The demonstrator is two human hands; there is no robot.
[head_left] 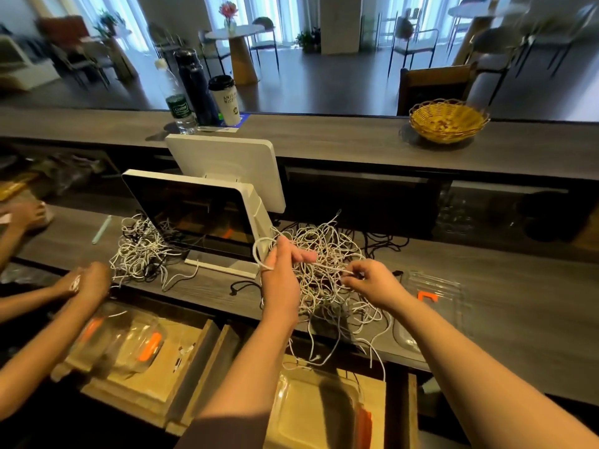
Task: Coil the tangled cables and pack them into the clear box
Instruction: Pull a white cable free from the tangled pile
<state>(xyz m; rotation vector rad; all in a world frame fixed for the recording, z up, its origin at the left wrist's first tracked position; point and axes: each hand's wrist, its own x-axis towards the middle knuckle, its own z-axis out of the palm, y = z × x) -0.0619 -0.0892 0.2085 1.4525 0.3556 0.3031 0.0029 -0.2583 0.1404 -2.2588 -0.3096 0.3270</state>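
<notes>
A tangle of white cables (324, 251) lies on the grey counter in front of me, with strands hanging over the front edge. My left hand (281, 277) holds a loop of white cable (257, 251) wound round its fingers, above the tangle. My right hand (372, 281) pinches the same cable's free end just to the right. A clear box with an orange latch (321, 413) sits open below the counter edge. Its clear lid (434, 296) lies on the counter at right.
A white point-of-sale screen (194, 215) stands left of the tangle. A second cable tangle (142, 251) lies further left, where another person's hands (87, 283) work over a second clear box (129, 341). Bottles, a coffee cup (225, 100) and a yellow basket (449, 119) sit on the upper ledge.
</notes>
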